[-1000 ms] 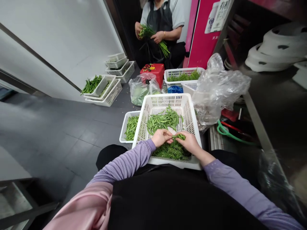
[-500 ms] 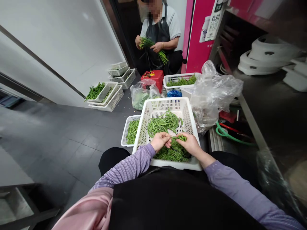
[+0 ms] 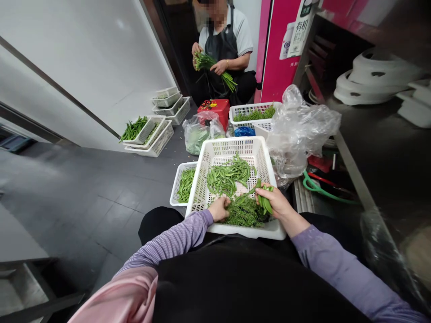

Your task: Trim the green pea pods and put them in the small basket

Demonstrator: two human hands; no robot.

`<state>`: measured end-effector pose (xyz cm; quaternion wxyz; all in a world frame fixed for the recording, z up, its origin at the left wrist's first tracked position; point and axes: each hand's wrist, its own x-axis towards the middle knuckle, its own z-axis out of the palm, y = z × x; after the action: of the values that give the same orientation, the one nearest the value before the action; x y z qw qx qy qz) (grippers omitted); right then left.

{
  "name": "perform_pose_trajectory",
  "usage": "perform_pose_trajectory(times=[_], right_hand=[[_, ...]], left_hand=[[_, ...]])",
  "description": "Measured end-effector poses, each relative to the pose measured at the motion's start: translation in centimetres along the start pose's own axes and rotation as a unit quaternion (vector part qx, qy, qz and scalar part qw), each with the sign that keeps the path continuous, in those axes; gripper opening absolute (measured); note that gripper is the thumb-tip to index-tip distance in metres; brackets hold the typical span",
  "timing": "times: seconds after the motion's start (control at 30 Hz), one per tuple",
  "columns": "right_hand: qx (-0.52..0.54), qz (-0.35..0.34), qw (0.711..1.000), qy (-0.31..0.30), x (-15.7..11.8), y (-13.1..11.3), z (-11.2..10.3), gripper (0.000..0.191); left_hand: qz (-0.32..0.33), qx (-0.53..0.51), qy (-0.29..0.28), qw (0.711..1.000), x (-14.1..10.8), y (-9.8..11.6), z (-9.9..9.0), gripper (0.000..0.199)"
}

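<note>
A large white plastic basket (image 3: 232, 142) sits across my lap. In its far part lies a loose heap of green snow peas (image 3: 225, 176); nearer me is a tangled pile of green trimmings (image 3: 245, 211). My right hand (image 3: 275, 201) is closed around several snow peas (image 3: 265, 204), over the basket's right side. My left hand (image 3: 219, 209) is at the left edge of the trimmings, fingers curled down and pressed together; whatever they may hold is hidden. To the left, a smaller white basket (image 3: 173, 197) of pods (image 3: 187, 184) stands partly behind the large one.
Opposite, a person (image 3: 225, 45) holds a bunch of green stems (image 3: 215, 67). Between us stand a red box (image 3: 220, 110), a bag of greens (image 3: 197, 137) and another white basket (image 3: 256, 106). Clear plastic bags (image 3: 299, 130) bulge at right beside a dark counter (image 3: 380, 148). Stacked baskets (image 3: 164, 139) line the wall.
My hands have separated from their meeting point above the basket. The left went down and left to the trimmings; the right shifted right, keeping its snow peas.
</note>
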<state>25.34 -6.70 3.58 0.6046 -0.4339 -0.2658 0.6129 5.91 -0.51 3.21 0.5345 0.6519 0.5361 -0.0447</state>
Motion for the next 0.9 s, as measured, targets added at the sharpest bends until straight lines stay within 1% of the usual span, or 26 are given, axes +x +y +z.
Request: perform_pose_trajectory(times=[0.03, 0.07, 0.1, 0.17, 0.2, 0.23, 0.27, 0.33, 0.37, 0.4, 0.43, 0.47, 0.5, 0.57, 0.6, 0.63, 0.67, 0.7, 0.73, 0.77, 0.8, 0.83, 0.87, 0.9], right_hand=[[0.004, 0.011, 1.0, -0.014, 0.0, 0.1, 0.0, 0.016], [0.006, 0.019, 1.0, -0.025, 0.0, 0.2, 0.1, 0.016], [0.007, 0.024, 0.999, -0.033, 0.0, 0.3, 0.1, 0.015], [0.026, 0.037, 0.998, -0.05, -0.1, 0.3, 0.1, 0.015], [0.047, 0.049, 0.996, -0.064, -0.2, 0.2, 0.0, 0.015], [0.073, 0.065, 0.992, -0.083, -0.2, 0.0, -0.2, 0.017], [0.102, 0.083, 0.986, -0.101, -0.3, -0.1, -0.4, 0.019], [0.143, 0.124, 0.974, -0.122, -0.2, -0.2, -0.8, 0.024], [0.143, 0.147, 0.971, -0.124, -0.1, -0.1, -0.9, 0.026], [0.131, 0.17, 0.968, -0.127, -0.1, 0.1, -0.9, 0.029], [0.112, 0.195, 0.964, -0.142, -0.1, 0.3, -0.9, 0.033], [0.089, 0.219, 0.956, -0.172, -0.1, 0.5, -0.8, 0.036], [0.069, 0.234, 0.947, -0.21, -0.2, 0.6, -0.7, 0.039], [0.039, 0.24, 0.929, -0.279, -0.4, 0.7, -0.5, 0.041], [0.019, 0.234, 0.926, -0.296, -0.5, 0.5, -0.5, 0.04], [-0.011, 0.218, 0.93, -0.295, -0.6, 0.4, -0.4, 0.036], [-0.052, 0.192, 0.94, -0.277, -0.6, 0.2, -0.4, 0.031], [-0.105, 0.156, 0.952, -0.242, -0.6, 0.1, -0.3, 0.027], [-0.167, 0.107, 0.961, -0.193, -0.5, 0.1, -0.2, 0.023], [-0.231, 0.046, 0.963, -0.133, -0.3, 0.2, -0.1, 0.02], [-0.29, -0.015, 0.954, -0.07, -0.1, 0.5, 0.1, 0.017], [-0.337, -0.066, 0.939, -0.014, 0.1, 0.8, 0.3, 0.016], [-0.37, -0.101, 0.923, 0.028, 0.2, 1.2, 0.5, 0.015], [-0.388, -0.12, 0.912, 0.053, 0.4, 1.5, 0.7, 0.014]], left_hand=[[0.052, -0.016, -0.021, 0.998, -0.3, 0.9, -0.2, 0.041], [0.097, -0.03, -0.048, 0.994, -0.6, 1.9, -0.3, 0.037], [0.13, -0.035, -0.073, 0.988, -0.8, 3.0, -0.4, 0.028], [0.174, -0.023, -0.103, 0.979, -1.2, 5.1, -0.9, 0.016], [0.187, -0.027, -0.113, 0.976, -1.3, 5.8, -1.2, 0.016], [0.193, -0.048, -0.128, 0.972, -1.5, 6.4, -1.7, 0.018], [0.192, -0.084, -0.156, 0.965, -1.6, 6.9, -2.2, 0.021], [0.177, -0.166, -0.242, 0.939, -2.0, 7.6, -3.3, 0.025], [0.165, -0.192, -0.285, 0.925, -2.2, 7.9, -3.7, 0.025], [0.149, -0.197, -0.321, 0.914, -2.3, 8.2, -4.0, 0.025], [0.132, -0.185, -0.347, 0.91, -2.4, 8.4, -4.0, 0.024], [0.115, -0.162, -0.356, 0.913, -2.4, 8.7, -3.9, 0.023], [0.101, -0.137, -0.351, 0.921, -2.3, 8.9, -3.5, 0.022], [0.086, -0.109, -0.316, 0.938, -1.9, 8.9, -2.6, 0.022], [0.083, -0.117, -0.294, 0.945, -1.6, 8.8, -2.0, 0.022], [0.079, -0.139, -0.272, 0.949, -1.3, 8.5, -1.4, 0.023], [0.073, -0.172, -0.25, 0.95, -0.9, 8.1, -0.8, 0.023], [0.066, -0.21, -0.224, 0.949, -0.6, 7.7, -0.2, 0.023], [0.061, -0.247, -0.19, 0.948, -0.2, 7.2, 0.4, 0.022], [0.056, -0.28, -0.148, 0.947, 0.1, 6.8, 1.0, 0.021], [0.053, -0.307, -0.102, 0.945, 0.4, 6.5, 1.6, 0.02], [0.05, -0.331, -0.058, 0.941, 0.6, 6.2, 2.1, 0.02], [0.046, -0.355, -0.022, 0.934, 0.8, 6.1, 2.5, 0.019], [0.041, -0.38, 0.003, 0.924, 0.9, 6.2, 2.8, 0.019]])
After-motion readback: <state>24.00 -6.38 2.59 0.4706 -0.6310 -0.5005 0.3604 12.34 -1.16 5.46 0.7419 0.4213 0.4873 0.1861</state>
